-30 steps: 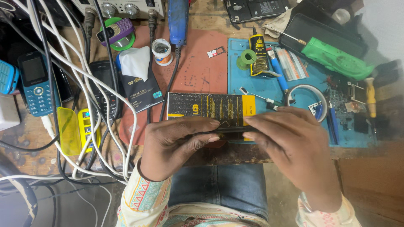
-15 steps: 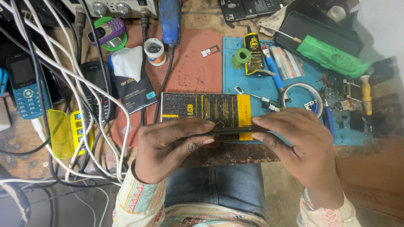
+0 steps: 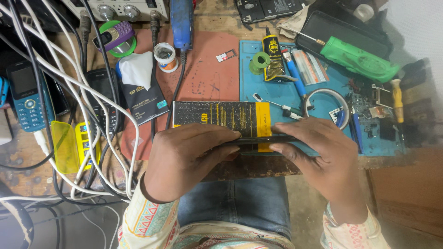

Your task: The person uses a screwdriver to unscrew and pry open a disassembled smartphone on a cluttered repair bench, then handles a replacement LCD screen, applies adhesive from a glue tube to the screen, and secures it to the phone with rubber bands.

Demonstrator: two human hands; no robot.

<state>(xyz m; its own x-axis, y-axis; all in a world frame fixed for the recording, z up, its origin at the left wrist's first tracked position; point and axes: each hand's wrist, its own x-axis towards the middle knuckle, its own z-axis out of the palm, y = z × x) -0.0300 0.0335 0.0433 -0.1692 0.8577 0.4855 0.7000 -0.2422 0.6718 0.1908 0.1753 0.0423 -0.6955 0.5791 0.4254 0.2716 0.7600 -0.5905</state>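
Pretty messy wooden table (image 3: 27, 180) with white cables (image 3: 99, 115) all over, our left hand (image 3: 187, 159) and right hand (image 3: 320, 157) both pinched a thin dark phone (image 3: 256, 140) edge-on at the table's front edge, just below a black-and-yellow box (image 3: 221, 117), blue mat (image 3: 318, 103) beside it.

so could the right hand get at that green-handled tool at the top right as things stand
Probably yes, once it lets go. The right hand is pinching the thin dark phone together with the left hand. The green-handled tool lies uncovered on the bench beyond it, with only low clutter on the blue mat between.
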